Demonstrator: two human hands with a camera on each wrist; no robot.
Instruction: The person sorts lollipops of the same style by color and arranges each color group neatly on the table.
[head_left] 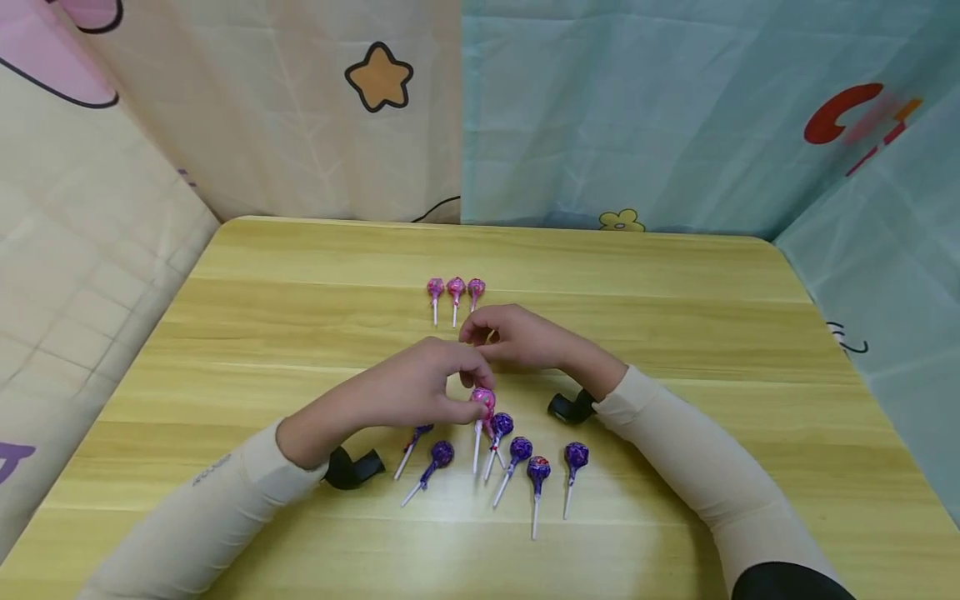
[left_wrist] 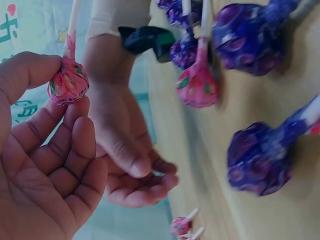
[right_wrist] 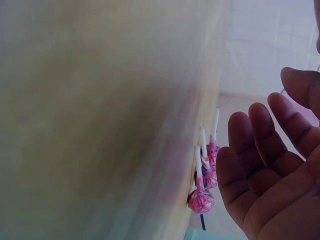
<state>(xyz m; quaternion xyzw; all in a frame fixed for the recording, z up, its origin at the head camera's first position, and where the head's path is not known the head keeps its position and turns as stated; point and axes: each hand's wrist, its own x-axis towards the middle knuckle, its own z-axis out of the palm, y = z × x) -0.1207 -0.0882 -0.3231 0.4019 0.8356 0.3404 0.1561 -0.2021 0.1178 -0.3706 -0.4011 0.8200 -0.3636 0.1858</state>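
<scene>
Between thumb and fingertips my left hand [head_left: 423, 383] pinches a pink lollipop [left_wrist: 69, 84] by its wrapped head, the white stick free. My right hand [head_left: 525, 337] is just beyond it, fingers loosely bent and nothing between them, as the right wrist view also shows. Three pink lollipops [right_wrist: 201, 200] lie in a row past the right hand. Under the left hand, another pink lollipop [left_wrist: 198, 90] lies partly hidden among the purple ones. A purple lollipop [head_left: 502, 425] lies close to the held one, and several more, such as this purple lollipop [head_left: 576, 455], spread toward the near side.
The wooden table [head_left: 300, 275] has a rounded far edge against a printed curtain [head_left: 600, 100]. Black wrist straps hang at both sleeves, the left strap [head_left: 354, 468] beside the purple lollipops and the right strap [head_left: 572, 408] low over the tabletop.
</scene>
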